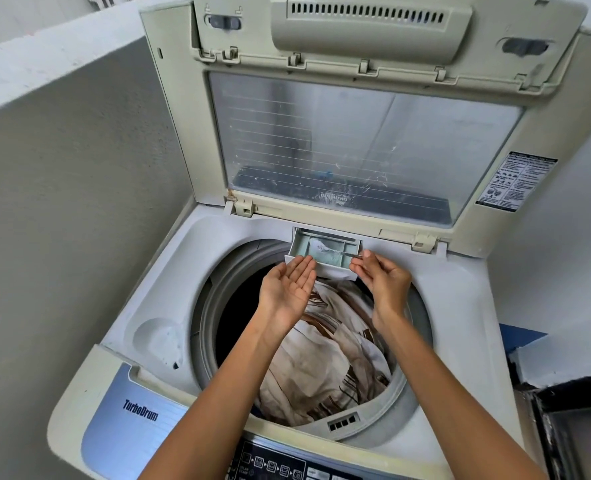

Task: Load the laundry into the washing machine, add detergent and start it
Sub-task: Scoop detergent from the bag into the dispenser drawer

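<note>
Left hand (289, 289) palm up, fingers released, at the drawer (299, 247) front. Right hand (386, 280) fingers pinch a thin item (339, 253) over it. Two hands, one drawer, one washer (155, 271).

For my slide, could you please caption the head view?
Laundry in drum; left hand open by drawer, right hand pinching a thin tool over it.

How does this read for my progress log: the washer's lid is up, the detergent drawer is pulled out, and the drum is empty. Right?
Not the drum: the head view shows crumpled cream-and-brown patterned laundry lying in the round grey drum. The beige windowed lid is up and the small pale-green detergent drawer is pulled out.
</note>
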`<state>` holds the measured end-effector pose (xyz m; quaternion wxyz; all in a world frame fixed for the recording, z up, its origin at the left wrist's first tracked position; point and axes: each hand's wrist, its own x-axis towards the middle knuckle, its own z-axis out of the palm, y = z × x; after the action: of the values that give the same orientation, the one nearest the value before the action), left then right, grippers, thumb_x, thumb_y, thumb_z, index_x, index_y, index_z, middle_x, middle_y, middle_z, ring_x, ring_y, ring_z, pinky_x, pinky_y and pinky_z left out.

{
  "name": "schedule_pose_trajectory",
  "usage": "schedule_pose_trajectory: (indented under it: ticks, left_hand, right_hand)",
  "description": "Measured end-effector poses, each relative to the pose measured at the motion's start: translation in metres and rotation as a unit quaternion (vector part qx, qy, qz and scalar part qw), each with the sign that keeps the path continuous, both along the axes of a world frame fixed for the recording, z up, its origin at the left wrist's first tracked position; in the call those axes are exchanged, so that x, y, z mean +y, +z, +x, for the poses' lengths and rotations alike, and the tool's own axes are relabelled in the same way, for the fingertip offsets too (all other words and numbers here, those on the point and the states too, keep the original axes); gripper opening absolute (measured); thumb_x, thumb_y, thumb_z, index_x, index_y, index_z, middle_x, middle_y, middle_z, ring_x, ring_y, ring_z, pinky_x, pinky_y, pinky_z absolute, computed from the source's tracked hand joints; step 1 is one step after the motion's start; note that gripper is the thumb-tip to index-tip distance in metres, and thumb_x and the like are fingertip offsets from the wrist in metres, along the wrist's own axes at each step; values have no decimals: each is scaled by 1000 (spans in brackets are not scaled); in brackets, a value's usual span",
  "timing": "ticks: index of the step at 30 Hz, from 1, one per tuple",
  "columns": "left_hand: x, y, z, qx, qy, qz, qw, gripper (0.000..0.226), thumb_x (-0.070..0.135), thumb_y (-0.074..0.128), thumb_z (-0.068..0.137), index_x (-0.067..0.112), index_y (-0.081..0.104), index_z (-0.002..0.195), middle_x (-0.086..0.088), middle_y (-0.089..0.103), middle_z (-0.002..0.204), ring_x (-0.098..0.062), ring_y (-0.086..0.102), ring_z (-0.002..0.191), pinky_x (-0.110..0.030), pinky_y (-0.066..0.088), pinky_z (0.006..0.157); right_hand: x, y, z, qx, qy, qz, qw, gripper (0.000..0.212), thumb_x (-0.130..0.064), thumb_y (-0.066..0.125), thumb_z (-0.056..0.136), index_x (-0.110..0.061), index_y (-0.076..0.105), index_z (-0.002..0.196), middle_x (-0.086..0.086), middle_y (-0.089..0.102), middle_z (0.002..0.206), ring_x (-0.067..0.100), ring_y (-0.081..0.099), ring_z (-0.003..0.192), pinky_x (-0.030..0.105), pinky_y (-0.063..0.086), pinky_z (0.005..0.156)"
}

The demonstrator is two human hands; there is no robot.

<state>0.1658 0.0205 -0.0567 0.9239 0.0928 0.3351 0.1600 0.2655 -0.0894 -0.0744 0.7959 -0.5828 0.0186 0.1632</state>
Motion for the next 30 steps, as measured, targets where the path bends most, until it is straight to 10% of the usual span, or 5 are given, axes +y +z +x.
schedule_pose_trajectory:
  ticks: [7, 16, 30]
  left_hand:
    - [1, -3, 4, 7, -7, 16, 1000, 39, 21, 26, 102, -5, 54, 101, -20, 47, 138, -28, 45, 129, -36, 38, 99]
    - [3, 7, 5, 8, 5, 39, 999, 43, 20, 25, 102, -6, 42, 131, -21, 44, 139, -29, 43, 130, -36, 35, 104]
    - [29, 67, -76, -71, 106, 71, 989, 33, 18, 30, 100, -2, 55, 102, -18, 62, 100, -26, 58, 92, -37, 43, 94]
  right_hand:
    - [-8, 6, 0, 127, -19, 62, 990, 9, -6, 59, 88, -2, 63, 81, 3, 70, 62, 14, 70, 61, 15, 53, 56]
    - [-23, 21, -18, -185, 80, -68, 977, 11, -1, 62, 83, -9, 68, 87, -9, 72, 69, 10, 70, 74, 20, 55, 73]
    - [4, 90, -90, -346, 168, -15, 923, 12, -12, 66, 80, -18, 69, 89, -10, 73, 83, 16, 70, 85, 24, 55, 78]
